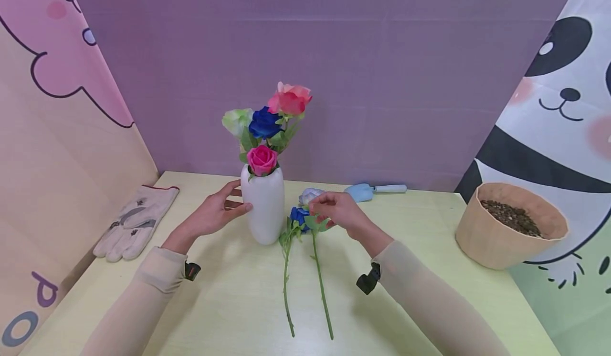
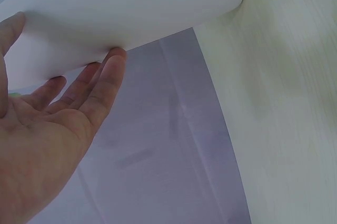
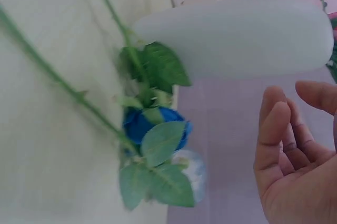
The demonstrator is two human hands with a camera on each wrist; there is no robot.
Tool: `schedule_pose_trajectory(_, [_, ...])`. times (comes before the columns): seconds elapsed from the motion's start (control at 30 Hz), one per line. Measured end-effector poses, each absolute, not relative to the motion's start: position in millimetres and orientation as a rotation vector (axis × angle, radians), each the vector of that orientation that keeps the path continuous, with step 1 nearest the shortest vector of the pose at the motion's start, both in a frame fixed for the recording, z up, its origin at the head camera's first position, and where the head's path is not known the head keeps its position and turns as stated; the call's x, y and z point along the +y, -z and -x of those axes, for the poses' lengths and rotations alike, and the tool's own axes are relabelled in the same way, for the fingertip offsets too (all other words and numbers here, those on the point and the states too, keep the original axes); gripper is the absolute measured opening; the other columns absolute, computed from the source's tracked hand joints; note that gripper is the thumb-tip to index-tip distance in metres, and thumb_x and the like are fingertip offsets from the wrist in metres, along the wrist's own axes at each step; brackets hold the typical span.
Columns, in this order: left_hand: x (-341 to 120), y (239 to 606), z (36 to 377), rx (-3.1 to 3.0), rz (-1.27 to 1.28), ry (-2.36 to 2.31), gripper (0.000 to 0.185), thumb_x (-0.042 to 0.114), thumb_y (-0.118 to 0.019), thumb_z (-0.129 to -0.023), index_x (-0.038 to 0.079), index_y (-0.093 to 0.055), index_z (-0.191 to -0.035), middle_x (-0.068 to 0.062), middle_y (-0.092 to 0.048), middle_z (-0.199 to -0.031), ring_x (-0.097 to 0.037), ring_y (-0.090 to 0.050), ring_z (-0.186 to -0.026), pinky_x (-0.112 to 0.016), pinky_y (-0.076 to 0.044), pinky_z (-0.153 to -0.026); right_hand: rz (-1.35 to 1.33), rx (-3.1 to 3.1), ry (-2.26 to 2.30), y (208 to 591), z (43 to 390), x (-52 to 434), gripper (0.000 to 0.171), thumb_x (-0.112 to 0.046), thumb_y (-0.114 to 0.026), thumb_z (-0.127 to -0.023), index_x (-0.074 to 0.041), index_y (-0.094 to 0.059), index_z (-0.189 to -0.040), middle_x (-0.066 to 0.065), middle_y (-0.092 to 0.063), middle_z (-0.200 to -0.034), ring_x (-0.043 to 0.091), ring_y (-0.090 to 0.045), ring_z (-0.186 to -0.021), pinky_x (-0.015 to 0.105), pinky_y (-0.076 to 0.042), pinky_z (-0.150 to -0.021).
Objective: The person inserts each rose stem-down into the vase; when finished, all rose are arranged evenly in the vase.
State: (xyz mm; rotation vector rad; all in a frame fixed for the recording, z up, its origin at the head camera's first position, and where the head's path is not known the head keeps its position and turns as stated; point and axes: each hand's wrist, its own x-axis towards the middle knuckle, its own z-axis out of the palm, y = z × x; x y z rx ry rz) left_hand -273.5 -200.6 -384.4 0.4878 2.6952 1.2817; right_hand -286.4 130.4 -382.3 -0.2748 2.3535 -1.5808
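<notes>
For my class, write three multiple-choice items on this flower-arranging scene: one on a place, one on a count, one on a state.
1. Where are the work gloves?
A. left of the white vase
B. inside the pot of soil
C. under the trowel

2. How many flowers stand in the vase?
A. two
B. four
C. six

3. How is the left hand?
A. closed into a fist
B. fingers straight, touching the vase
C. gripping a stem

Answers: 1 A, they lie at the table's left edge. 2 B, four blooms rise from its neck. 3 B, fingertips rest on its side.

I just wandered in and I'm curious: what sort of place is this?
Probably a staged tabletop set for flower arranging or potting: cartoon backdrops wall in a table holding a white vase of roses, a pot of soil and a trowel.
</notes>
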Motion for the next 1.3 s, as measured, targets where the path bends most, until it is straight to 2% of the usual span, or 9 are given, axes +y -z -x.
schedule_pose_trajectory(0.07, [-201, 385, 274, 2.696, -0.488, -1.281, 0.080, 0.052, -0.061, -0.096, 0.019, -0.022, -0.158, -0.016, -0.047, -0.148, -0.038, -0.058, -0.128, -0.051, -0.054, -0.099, 0.264, 2.349, 1.551, 389, 285, 134, 0.030, -0.030, -0.065, -0.097, -0.006, -0.067, -0.115, 0.009, -0.073, -0.104, 0.037, -0.068, -0.097, 0.035, -0.057, -0.070])
schedule_pose_trajectory(0.23, [-200, 386, 274, 2.697, -0.482, -1.281, 0.080, 0.053, -0.061, -0.096, 0.020, -0.023, -0.158, -0.015, -0.047, -0.149, -0.038, -0.058, -0.128, -0.052, -0.054, -0.099, 0.262, 2.347, 1.486, 404, 280, 141, 0.026, -0.027, -0.064, -0.098, -0.006, -0.069, -0.113, 0.015, -0.072, -0.109, 0.027, -0.071, -0.089, 0.043, -0.059, -0.076])
schedule_pose_trajectory(0.37, [-200, 386, 274, 2.697, -0.480, -1.278, 0.080, 0.053, -0.061, -0.095, 0.020, -0.023, -0.158, -0.015, -0.047, -0.148, -0.038, -0.059, -0.128, -0.052, -0.054, -0.098, 0.258, 2.351, 1.445, 415, 277, 145, 0.024, -0.027, -0.064, -0.098, -0.007, -0.070, -0.110, 0.014, -0.073, -0.107, 0.019, -0.072, -0.084, 0.040, -0.059, -0.074])
schedule_pose_trajectory(0.57, [-200, 386, 274, 2.693, -0.474, -1.279, 0.081, 0.053, -0.061, -0.095, 0.019, -0.023, -0.158, -0.016, -0.047, -0.149, -0.038, -0.058, -0.128, -0.051, -0.055, -0.098, 0.238, 2.369, 1.396, 432, 274, 150, 0.021, -0.024, -0.063, -0.098, -0.007, -0.070, -0.108, 0.008, -0.074, -0.099, 0.017, -0.072, -0.081, 0.033, -0.057, -0.069])
schedule_pose_trajectory(0.77, [-200, 385, 273, 2.688, -0.474, -1.287, 0.081, 0.052, -0.061, -0.096, 0.020, -0.022, -0.158, -0.016, -0.047, -0.149, -0.038, -0.058, -0.129, -0.051, -0.054, -0.099, 0.241, 2.395, 1.316, 452, 270, 152, 0.017, -0.020, -0.065, -0.095, -0.006, -0.072, -0.102, 0.007, -0.075, -0.096, 0.017, -0.071, -0.077, 0.034, -0.057, -0.065])
schedule_pose_trajectory(1.0, [-200, 384, 272, 2.687, -0.471, -1.280, 0.081, 0.052, -0.061, -0.096, 0.020, -0.021, -0.158, -0.016, -0.046, -0.149, -0.039, -0.057, -0.129, -0.052, -0.054, -0.099, 0.209, 2.410, 1.284, 465, 266, 149, 0.012, -0.014, -0.068, -0.092, -0.004, -0.071, -0.096, 0.004, -0.073, -0.081, 0.014, -0.067, -0.067, 0.032, -0.057, -0.058])
schedule_pose_trajectory(1.3, [-200, 384, 272, 2.686, -0.472, -1.288, 0.081, 0.052, -0.061, -0.096, 0.019, -0.021, -0.158, -0.016, -0.046, -0.149, -0.038, -0.058, -0.129, -0.052, -0.054, -0.100, 0.207, 2.460, 1.197, 475, 262, 147, 0.012, -0.020, -0.073, -0.089, -0.008, -0.073, -0.089, 0.003, -0.073, -0.073, 0.014, -0.068, -0.059, 0.030, -0.058, -0.055])
